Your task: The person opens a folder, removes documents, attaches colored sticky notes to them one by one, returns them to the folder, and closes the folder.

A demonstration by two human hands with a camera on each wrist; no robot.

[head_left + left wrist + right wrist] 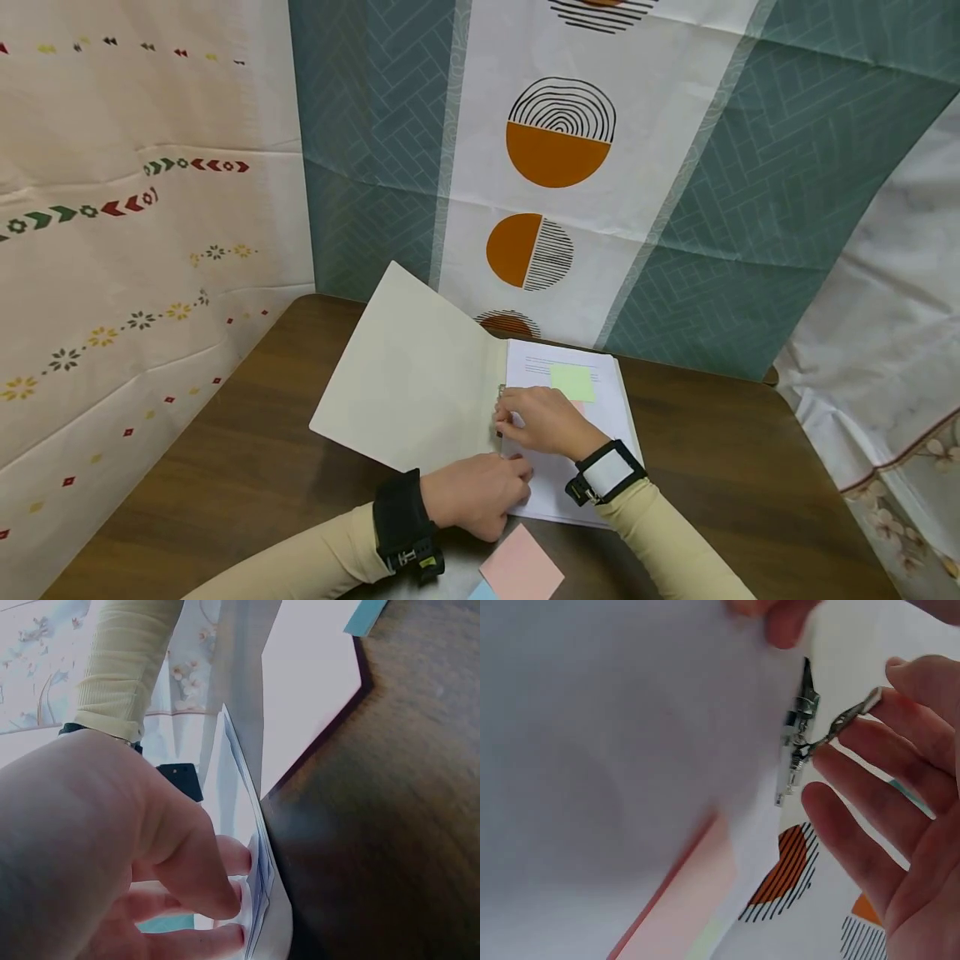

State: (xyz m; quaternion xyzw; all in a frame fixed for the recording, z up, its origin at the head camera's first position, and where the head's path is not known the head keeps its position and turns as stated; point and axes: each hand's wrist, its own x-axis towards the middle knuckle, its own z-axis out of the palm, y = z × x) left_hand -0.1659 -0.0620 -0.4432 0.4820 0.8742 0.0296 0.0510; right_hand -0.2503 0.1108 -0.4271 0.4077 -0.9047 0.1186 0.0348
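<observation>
A cream lever-clip file folder [420, 367] lies open on the table, its cover swung out to the left. White papers [555, 492] lie in its right side, carrying a green sticky note [573, 382] and a partly covered pink one [697, 900]. My right hand [543, 421] pinches the raised lever of the metal clip [802, 727] between thumb and fingers, its other fingers spread beside it. Lower down, my left hand [480, 492] holds the papers near their lower left edge with curled fingers; its fingertips [234, 855] meet the sheets in the left wrist view.
At the table's near edge lie a pink sticky note pad [522, 563] and a blue one [483, 592], partly out of frame. The brown wooden table [720, 467] extends to both sides. Patterned cloths [390, 150] hang behind and beside it.
</observation>
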